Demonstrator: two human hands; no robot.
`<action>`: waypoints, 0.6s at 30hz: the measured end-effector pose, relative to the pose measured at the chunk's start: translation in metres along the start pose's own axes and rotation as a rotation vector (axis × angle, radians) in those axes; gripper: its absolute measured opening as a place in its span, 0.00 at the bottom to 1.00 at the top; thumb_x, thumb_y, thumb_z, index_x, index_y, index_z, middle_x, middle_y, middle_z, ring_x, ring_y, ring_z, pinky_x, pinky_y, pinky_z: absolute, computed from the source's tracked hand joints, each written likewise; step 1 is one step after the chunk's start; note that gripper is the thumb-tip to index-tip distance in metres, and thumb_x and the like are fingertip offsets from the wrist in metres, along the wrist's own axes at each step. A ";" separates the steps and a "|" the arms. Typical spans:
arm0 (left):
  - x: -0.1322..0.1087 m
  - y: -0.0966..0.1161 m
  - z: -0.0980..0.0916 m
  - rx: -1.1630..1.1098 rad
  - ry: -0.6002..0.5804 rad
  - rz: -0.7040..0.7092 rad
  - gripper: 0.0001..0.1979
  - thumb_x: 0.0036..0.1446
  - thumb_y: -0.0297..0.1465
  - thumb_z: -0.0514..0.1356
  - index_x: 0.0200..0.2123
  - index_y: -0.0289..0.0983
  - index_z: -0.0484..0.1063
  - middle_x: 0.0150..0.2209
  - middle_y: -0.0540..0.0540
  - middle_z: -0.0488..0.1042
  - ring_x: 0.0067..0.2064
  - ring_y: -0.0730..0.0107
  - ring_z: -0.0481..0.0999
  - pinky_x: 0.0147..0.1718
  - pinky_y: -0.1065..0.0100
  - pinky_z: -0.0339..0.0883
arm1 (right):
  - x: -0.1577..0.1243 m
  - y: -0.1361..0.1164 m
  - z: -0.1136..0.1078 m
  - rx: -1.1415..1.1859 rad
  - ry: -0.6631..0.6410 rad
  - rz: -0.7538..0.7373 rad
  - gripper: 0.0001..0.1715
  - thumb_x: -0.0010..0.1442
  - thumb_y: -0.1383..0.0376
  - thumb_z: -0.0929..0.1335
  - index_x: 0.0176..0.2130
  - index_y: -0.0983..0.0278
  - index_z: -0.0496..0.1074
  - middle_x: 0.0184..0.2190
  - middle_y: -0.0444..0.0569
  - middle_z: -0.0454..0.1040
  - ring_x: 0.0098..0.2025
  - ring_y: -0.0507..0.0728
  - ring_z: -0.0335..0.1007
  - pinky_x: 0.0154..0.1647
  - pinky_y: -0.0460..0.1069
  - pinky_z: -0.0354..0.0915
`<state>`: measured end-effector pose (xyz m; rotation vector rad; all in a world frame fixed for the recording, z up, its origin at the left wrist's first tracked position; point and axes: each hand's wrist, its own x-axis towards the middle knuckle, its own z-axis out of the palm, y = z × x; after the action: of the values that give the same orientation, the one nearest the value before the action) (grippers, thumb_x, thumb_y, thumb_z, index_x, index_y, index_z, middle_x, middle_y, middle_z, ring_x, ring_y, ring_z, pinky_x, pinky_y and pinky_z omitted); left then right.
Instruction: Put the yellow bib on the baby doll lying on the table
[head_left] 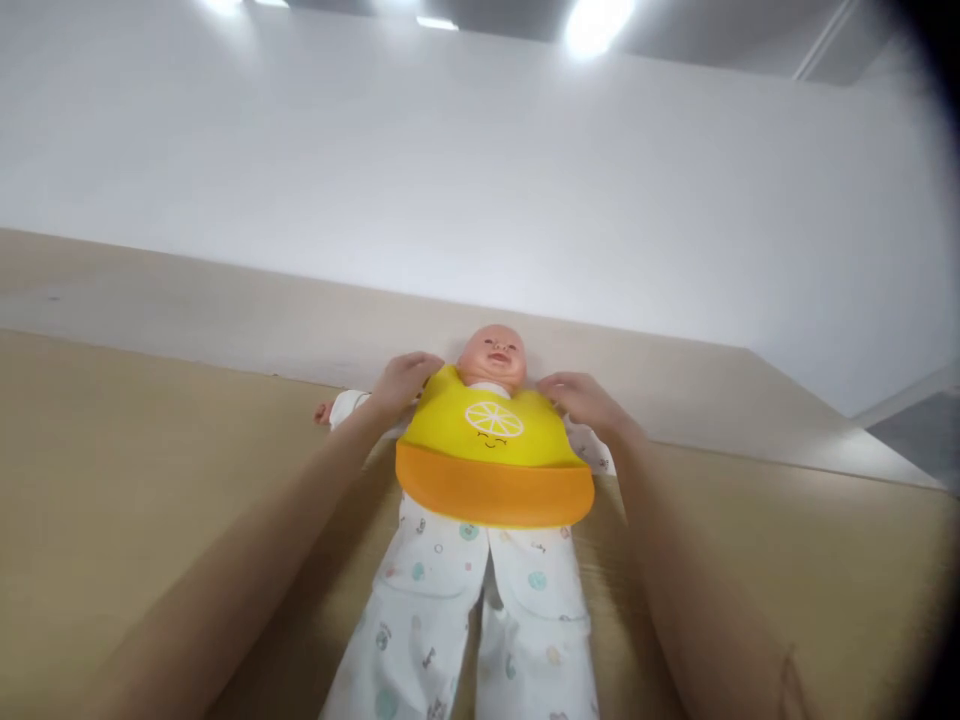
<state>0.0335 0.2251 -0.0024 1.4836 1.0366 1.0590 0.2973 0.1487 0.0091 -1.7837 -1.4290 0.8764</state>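
A baby doll lies on its back on the table, its head away from me. It wears white printed clothes. Over its chest lies a yellow bib with a white citrus slice and an orange catch pocket. My left hand is closed at the bib's upper left edge, by the doll's shoulder. At the upper right edge, my right hand is closed on the bib in the same way. Fingertips of both hands are partly hidden behind the bib's edges.
The doll rests on a light wooden table. A pale raised panel or ledge runs behind its head, with a white wall beyond. Bright ceiling lights show at the top.
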 end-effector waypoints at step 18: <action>-0.113 -0.009 -0.019 -0.358 0.035 -0.136 0.12 0.49 0.38 0.61 0.39 0.45 0.72 0.30 0.52 0.74 0.31 0.67 0.72 0.27 0.70 0.63 | -0.099 0.006 -0.014 0.058 -0.283 -0.006 0.25 0.55 0.50 0.65 0.44 0.66 0.70 0.19 0.47 0.70 0.18 0.51 0.64 0.17 0.43 0.55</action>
<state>-0.0135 0.1222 -0.0218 1.0950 0.9032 1.1099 0.2953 0.0493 0.0201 -1.6598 -1.5650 1.1922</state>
